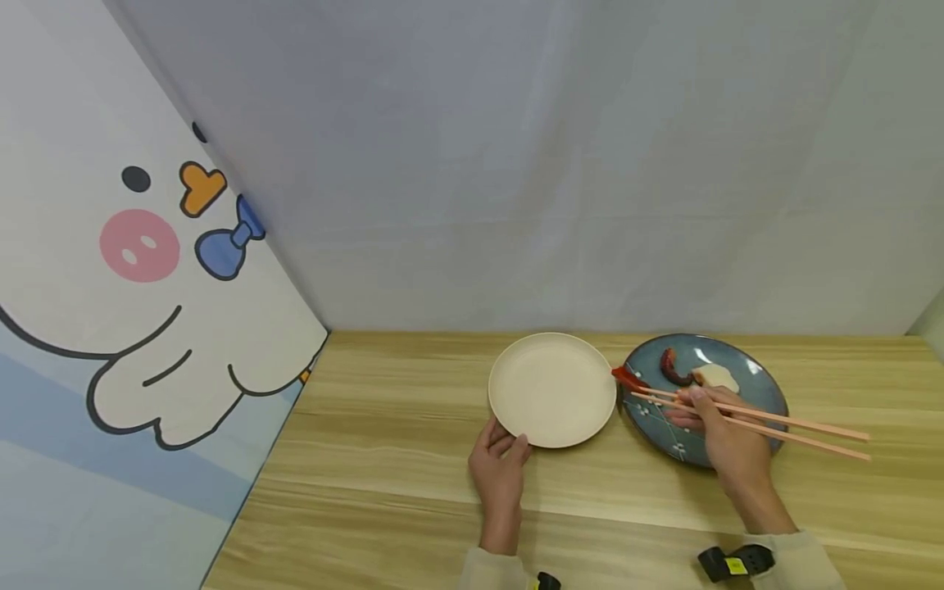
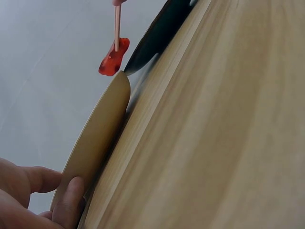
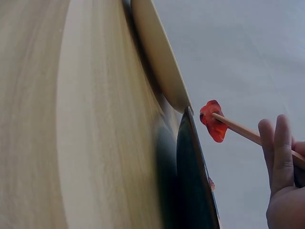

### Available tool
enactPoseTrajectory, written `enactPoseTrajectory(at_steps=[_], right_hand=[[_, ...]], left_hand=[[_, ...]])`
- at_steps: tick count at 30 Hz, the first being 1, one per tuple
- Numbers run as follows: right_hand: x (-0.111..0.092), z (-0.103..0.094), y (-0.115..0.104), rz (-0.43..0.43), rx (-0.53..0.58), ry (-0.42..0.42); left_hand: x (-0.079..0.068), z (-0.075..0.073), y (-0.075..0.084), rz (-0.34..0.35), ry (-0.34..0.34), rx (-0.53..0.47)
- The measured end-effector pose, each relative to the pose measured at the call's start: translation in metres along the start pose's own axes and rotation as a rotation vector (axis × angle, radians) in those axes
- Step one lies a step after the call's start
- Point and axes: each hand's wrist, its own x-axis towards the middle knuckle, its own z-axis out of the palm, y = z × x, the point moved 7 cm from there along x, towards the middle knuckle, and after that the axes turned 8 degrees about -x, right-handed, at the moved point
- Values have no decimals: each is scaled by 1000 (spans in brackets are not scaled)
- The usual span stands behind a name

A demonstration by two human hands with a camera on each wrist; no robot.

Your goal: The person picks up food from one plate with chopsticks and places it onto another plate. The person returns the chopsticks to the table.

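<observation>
My left hand [image 1: 500, 467] grips the near-left rim of a round cream plate [image 1: 551, 392], thumb over the edge and fingers beneath it. In my right hand [image 1: 737, 452] is a pair of light wooden chopsticks [image 1: 819, 426], their tips pointing left. At the tips hangs a glossy red piece of food [image 3: 215, 121], raised above the spot where the two plates meet. Under the right hand sits an oval blue plate [image 1: 767, 401] with a white blossom pattern. It bears a dark red curled piece [image 1: 673, 369] and a whitish slice [image 1: 714, 377], partly behind the hand.
Both plates stand near the back edge of a wood-grain table [image 1: 398, 434], almost rim to rim. Behind them rises a pale grey cloth [image 1: 590, 164]. A panel with a cartoon bird [image 1: 140, 246] borders the table on the left.
</observation>
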Motion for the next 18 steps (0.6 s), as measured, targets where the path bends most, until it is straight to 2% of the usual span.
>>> enactPoseTrajectory(at_steps=[11, 18], right_hand=[[12, -9, 16, 35, -17, 53], [21, -13, 27, 74, -9, 39]], left_hand=[[5, 4, -6, 12, 22, 11], [9, 9, -9, 27, 22, 16]])
